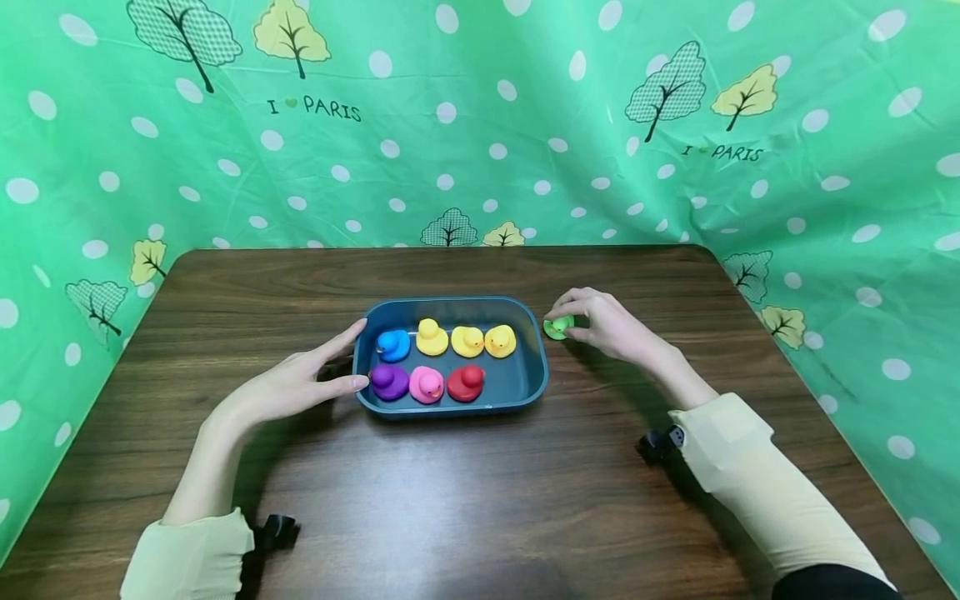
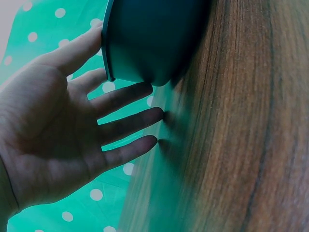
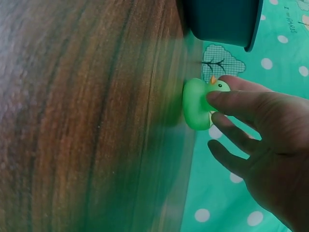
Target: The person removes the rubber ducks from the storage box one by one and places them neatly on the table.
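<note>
A dark blue rectangular bin (image 1: 517, 392) holds several rubber ducks in two rows. The back row has a blue duck (image 1: 393, 345) and three yellow ducks (image 1: 431, 337); in front are a purple duck (image 1: 389, 382), a pink duck (image 1: 427, 384) and a red duck (image 1: 466, 382). With fingers spread and nearly straight, my left hand (image 1: 303, 379) rests against the bin's left end, thumb and fingertips at its rim. Just past the right end, my right hand (image 1: 611, 325) pinches a green rubber duck (image 3: 197, 106) between thumb and fingers, close at the tabletop.
Dark wood-grain table (image 1: 487, 500) lies under everything. A green curtain (image 1: 480, 108) with white dots and printed trees hangs behind the table and along both sides. Black camera mounts (image 1: 277, 532) sit at both wrists.
</note>
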`<state>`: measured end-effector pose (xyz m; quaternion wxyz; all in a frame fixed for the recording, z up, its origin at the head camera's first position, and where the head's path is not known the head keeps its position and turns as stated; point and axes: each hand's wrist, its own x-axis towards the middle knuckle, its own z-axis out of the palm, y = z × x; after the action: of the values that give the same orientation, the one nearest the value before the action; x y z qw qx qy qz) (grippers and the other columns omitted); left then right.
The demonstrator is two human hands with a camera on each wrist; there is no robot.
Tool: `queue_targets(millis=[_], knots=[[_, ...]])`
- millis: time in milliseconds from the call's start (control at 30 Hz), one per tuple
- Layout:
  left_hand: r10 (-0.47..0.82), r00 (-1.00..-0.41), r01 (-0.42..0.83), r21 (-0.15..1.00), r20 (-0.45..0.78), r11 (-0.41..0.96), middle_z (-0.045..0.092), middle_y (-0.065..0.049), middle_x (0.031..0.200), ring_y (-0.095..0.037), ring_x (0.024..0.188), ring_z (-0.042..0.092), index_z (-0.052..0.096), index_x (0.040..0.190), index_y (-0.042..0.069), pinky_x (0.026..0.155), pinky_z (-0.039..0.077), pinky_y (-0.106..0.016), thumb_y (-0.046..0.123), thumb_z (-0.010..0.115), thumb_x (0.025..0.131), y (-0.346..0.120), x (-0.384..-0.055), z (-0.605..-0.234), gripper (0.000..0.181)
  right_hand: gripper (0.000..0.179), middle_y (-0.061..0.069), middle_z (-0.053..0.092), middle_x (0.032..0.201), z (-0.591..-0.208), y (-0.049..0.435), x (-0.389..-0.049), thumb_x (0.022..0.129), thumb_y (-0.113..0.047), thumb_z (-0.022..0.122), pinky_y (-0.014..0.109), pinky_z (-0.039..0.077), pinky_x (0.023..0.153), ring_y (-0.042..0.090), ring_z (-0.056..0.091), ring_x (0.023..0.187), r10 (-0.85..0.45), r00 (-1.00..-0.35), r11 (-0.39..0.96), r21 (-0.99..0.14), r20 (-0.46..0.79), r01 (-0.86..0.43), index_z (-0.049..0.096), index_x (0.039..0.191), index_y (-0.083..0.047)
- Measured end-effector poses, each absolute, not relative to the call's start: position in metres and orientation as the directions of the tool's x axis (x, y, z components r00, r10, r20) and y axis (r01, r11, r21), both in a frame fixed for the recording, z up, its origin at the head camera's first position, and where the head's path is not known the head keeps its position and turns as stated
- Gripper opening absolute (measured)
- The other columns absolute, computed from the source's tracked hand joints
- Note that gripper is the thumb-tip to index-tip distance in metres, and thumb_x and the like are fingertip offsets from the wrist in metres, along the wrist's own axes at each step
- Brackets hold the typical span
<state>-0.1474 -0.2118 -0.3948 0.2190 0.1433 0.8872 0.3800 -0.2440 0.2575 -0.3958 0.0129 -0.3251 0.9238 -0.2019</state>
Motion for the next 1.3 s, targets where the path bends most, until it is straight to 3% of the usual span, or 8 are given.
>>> queue_targets(millis=[700,967,1300], knots=[[0.423,-0.861,0.085,0.740,-0.282,0.667,0.020,-0.013,0.173,-0.043,0.159,0.020,0.005,0.164,0.044,0.121,0.028,-0.070,0.060,0.058,0.099,-0.211,-0.148,-0.395,0.086,0.039,0.012,0.068,0.131,-0.385,0.256,-0.237,0.091,-0.002,0.075,0.056,0.049,0.107,0.033,0.059,0.127,-0.575,-0.812,0.717,-0.416,0.099,-0.559,0.072,0.129,-0.009],[0.422,-0.860,0.079,0.741,-0.288,0.667,0.018,-0.011,0.174,-0.043,0.159,0.019,0.005,0.164,0.045,0.121,0.027,-0.070,0.059,0.058,0.099,-0.211,-0.148,-0.395,0.085,0.038,0.009,0.069,0.132,-0.370,0.249,-0.232,0.094,-0.004,0.073,0.052,0.051,0.106,0.030,0.060,0.128,-0.542,-0.814,0.699,-0.425,0.209,-0.575,0.070,0.131,-0.010],[0.421,-0.860,0.079,0.739,-0.289,0.669,0.018,-0.011,0.174,-0.043,0.159,0.019,0.004,0.164,0.045,0.120,0.027,-0.071,0.060,0.058,0.099,-0.210,-0.148,-0.395,0.086,0.034,0.006,0.073,0.126,-0.356,0.231,-0.226,0.094,-0.005,0.073,0.048,0.051,0.101,0.027,0.063,0.123,-0.530,-0.772,0.666,-0.392,0.351,-0.635,0.072,0.126,-0.012]])
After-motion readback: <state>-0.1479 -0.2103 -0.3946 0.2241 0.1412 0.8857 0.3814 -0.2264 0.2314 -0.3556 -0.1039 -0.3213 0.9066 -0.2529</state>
